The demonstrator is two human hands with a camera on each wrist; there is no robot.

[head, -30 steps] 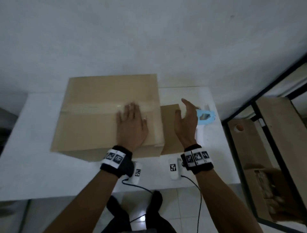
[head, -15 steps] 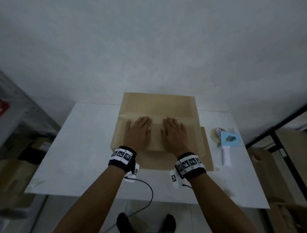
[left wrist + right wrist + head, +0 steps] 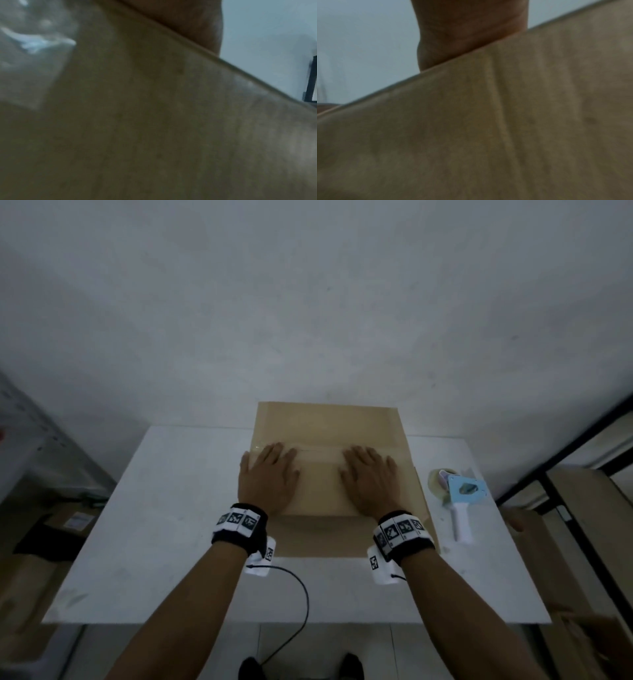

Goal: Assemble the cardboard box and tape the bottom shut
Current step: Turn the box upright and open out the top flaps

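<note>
1. Since half a second ago our hands have slid apart along the tape seam: they lay side by side mid-box, now one sits near each end.
2. Our left hand [image 3: 268, 477] and right hand [image 3: 371, 481] lie flat, fingers straight, pressing the cardboard box [image 3: 329, 426] and gripping nothing.
3. That box stands at the far middle of the white table [image 3: 178, 508], against the wall.
4. Just right of it lies the tape dispenser [image 3: 460, 496], untouched; a loose cardboard sheet [image 3: 423, 501] pokes out between them.
5. Both wrist views show only blurred cardboard.
</note>
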